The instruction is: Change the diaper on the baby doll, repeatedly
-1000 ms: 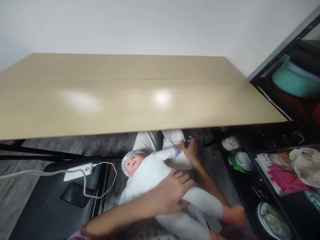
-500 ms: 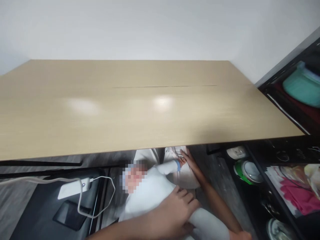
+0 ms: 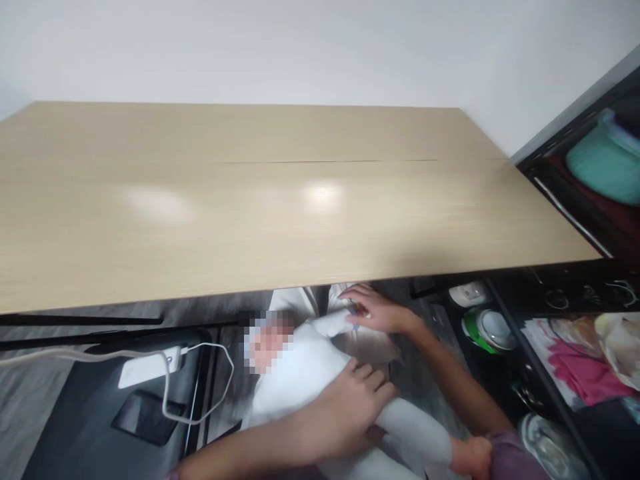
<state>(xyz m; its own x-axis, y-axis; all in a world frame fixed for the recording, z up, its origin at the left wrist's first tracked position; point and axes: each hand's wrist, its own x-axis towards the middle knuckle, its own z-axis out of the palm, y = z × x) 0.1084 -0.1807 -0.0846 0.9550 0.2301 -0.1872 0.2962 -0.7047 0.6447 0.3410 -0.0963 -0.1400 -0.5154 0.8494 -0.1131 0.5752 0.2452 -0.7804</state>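
Observation:
Across my lap lies a small baby-sized figure in white clothes (image 3: 305,363), with a light blue cap and blue cuffs. Whether it is a doll or a living person I cannot tell. My left hand (image 3: 357,403) rests over its hip, fingers curled round the white clothing. At the outstretched sleeve, my right hand (image 3: 375,310) has its fingers and thumb around the figure's small hand and blue cuff (image 3: 354,319). The bare foot (image 3: 470,455) lies against my right sleeve (image 3: 515,457). My light trousers (image 3: 293,300) show under the table edge.
A wooden tabletop (image 3: 280,227) spans the view in front of my lap. On the left, a black chair seat (image 3: 80,413) carries a white power bank (image 3: 145,368) with a cable and a dark phone (image 3: 147,417). Dark shelves on the right hold tins (image 3: 495,330) and pink cloth (image 3: 585,373).
My right hand has shifted from beside the figure's hand to over it and the cuff, its wrist swinging right. My left hand stays on the hip. The view has tilted slightly.

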